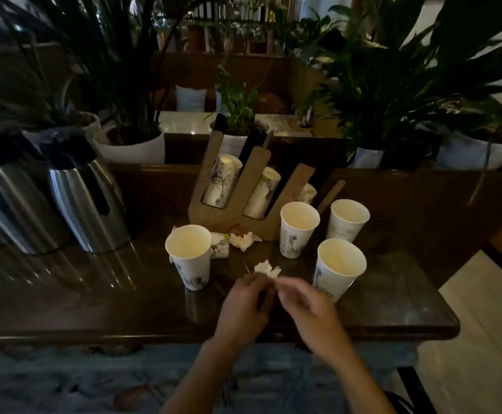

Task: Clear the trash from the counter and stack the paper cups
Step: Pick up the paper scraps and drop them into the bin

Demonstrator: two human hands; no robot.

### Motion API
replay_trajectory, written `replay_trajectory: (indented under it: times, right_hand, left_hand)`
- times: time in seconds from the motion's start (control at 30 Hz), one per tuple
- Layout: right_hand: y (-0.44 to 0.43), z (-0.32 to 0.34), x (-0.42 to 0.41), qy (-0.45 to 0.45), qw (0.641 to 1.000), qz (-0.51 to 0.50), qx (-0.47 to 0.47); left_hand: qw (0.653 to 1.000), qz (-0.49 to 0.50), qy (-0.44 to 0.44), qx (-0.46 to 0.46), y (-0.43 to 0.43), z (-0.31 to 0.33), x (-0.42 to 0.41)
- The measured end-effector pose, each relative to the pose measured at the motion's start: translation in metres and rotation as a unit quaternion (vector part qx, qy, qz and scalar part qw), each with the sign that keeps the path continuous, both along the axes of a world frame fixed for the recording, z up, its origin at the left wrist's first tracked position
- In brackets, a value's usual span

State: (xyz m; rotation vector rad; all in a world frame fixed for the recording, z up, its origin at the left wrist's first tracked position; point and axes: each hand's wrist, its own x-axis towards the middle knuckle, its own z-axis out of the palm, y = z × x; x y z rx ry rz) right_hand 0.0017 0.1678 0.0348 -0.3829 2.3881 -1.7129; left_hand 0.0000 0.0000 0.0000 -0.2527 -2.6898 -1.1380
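Dim room, dark glossy worktop [94, 294] lying before you, potted plants [130, 121] lining far edge. Your left hand [243, 306] and right hand [306, 306] meeting at near centre, fingers curling narrow; blur hiding whether they are gripping anything. Crumpled tissue [267, 269] lying just beyond fingertips. Second tissue wad [243, 239] sitting near wooden cup holder [234, 216]. Four paper cups [340, 267] standing upright, unstacked, around trash. Two steel flasks [88, 201] standing far left.
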Motion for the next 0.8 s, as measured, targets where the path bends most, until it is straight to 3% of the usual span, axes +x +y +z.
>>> replay_trajectory:
  times: [0.07, 0.17, 0.3, 0.4, 0.53, 0.7, 0.8]
  right_hand:
    - [-0.010, 0.009, -0.022, 0.031, 0.999, -0.012, 0.026]
    - [-0.027, 0.012, -0.054, 0.043, 0.997, -0.027, 0.058]
    - [-0.055, -0.001, -0.092, 0.099, 0.985, -0.031, 0.140]
    - [-0.084, -0.012, -0.120, 0.102, 0.969, 0.020, 0.223]
    - [-0.104, -0.032, -0.136, 0.135, 0.930, 0.105, 0.325]
    - [-0.094, -0.045, -0.104, 0.197, 0.913, 0.011, 0.358]
    - [-0.070, -0.048, -0.060, 0.217, 0.921, -0.002, 0.324]
  left_hand:
    - [0.996, -0.014, 0.011, -0.087, 0.008, -0.002, -0.027]
    - [0.984, -0.015, -0.050, -0.172, 0.016, -0.007, -0.054]
    - [0.973, -0.034, -0.068, -0.220, 0.005, -0.016, -0.046]
    - [0.969, -0.041, -0.056, -0.239, -0.006, -0.015, -0.023]
    - [0.976, -0.013, -0.046, -0.211, -0.027, -0.014, 0.014]
    - [0.988, 0.015, -0.037, -0.149, -0.046, -0.008, 0.055]
    - [0.995, 0.019, -0.050, -0.085, -0.050, -0.011, 0.075]
